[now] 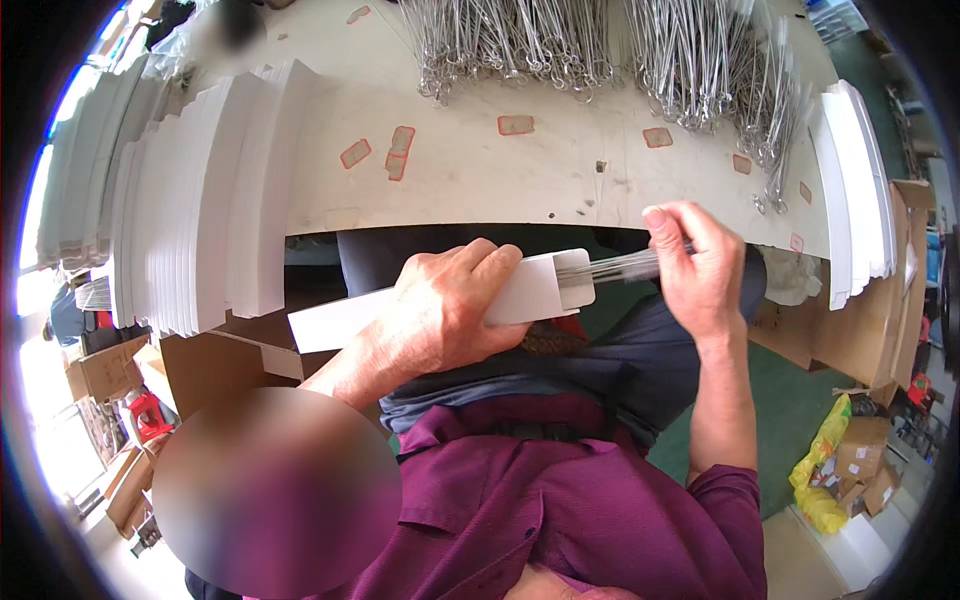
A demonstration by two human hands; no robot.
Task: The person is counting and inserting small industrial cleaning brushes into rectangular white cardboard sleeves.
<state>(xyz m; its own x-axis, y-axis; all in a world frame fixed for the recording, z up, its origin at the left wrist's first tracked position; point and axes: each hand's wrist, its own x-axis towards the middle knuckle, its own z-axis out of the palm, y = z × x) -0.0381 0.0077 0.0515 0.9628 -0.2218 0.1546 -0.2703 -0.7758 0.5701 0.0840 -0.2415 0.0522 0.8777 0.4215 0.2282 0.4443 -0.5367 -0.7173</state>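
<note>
My left hand (455,305) is wrapped round a long, narrow white cardboard box (530,288), held over my lap with its flap end open toward the right. A bundle of thin metal rods (622,266) sticks out of that open end. My right hand (697,265) grips the outer ends of the rods, which are partly hidden by the fingers. How far the rods reach into the box cannot be seen.
Two piles of metal rods with looped ends (510,45) lie at the table's far side. White flat boxes (205,190) stand stacked at left, more white boxes (850,185) at right. Cardboard cartons (905,270) and a yellow bag (822,470) are at right.
</note>
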